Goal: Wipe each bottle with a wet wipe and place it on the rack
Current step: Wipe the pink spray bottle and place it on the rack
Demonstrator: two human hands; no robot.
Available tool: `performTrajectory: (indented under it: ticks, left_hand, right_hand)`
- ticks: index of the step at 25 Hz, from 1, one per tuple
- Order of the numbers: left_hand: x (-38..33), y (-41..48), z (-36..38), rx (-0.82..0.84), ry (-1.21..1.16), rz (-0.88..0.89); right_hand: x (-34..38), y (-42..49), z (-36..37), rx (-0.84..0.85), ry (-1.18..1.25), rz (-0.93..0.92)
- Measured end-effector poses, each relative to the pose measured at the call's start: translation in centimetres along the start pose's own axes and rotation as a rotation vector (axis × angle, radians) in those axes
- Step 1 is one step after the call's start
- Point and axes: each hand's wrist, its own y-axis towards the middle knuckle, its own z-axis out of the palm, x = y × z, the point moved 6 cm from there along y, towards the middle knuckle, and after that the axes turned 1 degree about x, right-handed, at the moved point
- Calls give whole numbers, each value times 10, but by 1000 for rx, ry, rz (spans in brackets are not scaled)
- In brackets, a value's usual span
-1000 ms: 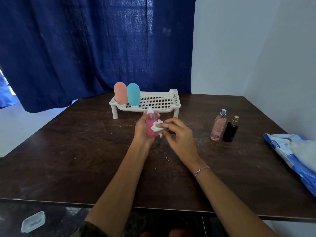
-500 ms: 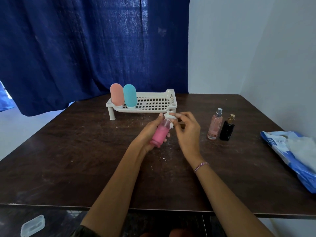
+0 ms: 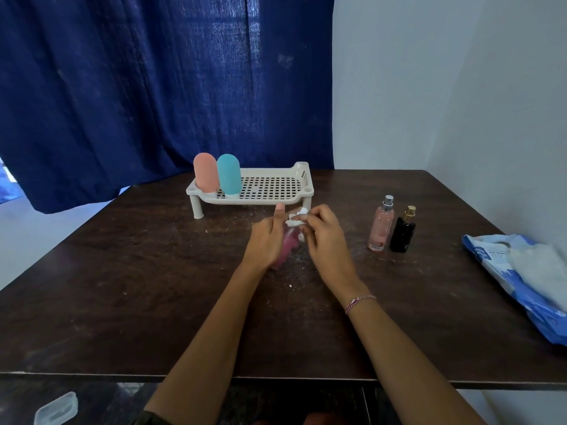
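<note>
Left hand: fingers curled round the pink bottle, which I hold tilted over the table, just in front of the rack. Right hand: pinches the wet wipe against the bottle's top. Bottle outline blurred. Peach bottle and teal bottle stand upright at the rack's left end.

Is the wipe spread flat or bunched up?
Bunched up: the wipe is a crumpled white wad in the right hand, against the pink bottle.

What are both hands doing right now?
Left hand: holding the pink bottle.
Right hand: pinching the white wipe against it.
</note>
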Motion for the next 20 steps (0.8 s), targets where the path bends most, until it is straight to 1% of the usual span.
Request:
performTrajectory:
  ticks: [2, 3, 4, 6, 8, 9, 11, 13, 16, 17, 18, 20]
  left_hand:
    - [-8, -4, 3, 16, 72, 88]
    - [-11, -5, 5, 33, 66, 129]
    - [-12, -5, 6, 43, 26, 167]
    - [-9, -1, 3, 6, -120, 173]
    - [-1, 4, 1, -19, -271, 43]
    - [2, 5, 1, -13, -342, -23]
    - [8, 7, -3, -27, -475, -108]
    - [17, 10, -12, -97, -590, -206]
    - [24, 12, -23, -194, -776, -287]
    - [24, 13, -22, -185, -884, -309]
    - [23, 11, -20, -142, -991, -330]
    - [17, 8, -11, 12, -1099, -348]
  right_hand:
    - [3, -1, 5, 42, -105, -28]
    - [3, -1, 6, 55, -130, -40]
    - [4, 0, 6, 51, -122, -48]
    - [3, 1, 2, 0, 33, -10]
    - [-3, 2, -1, -76, 269, 91]
    - [-4, 2, 0, -87, 352, 121]
    - [2, -1, 10, -27, 398, 86]
    - [12, -7, 21, 62, 387, 12]
    - [17, -10, 26, 140, 437, -7]
    - [16, -9, 25, 151, 462, -4]
    - [15, -8, 24, 151, 485, 5]
    - [12, -6, 20, 117, 536, 45]
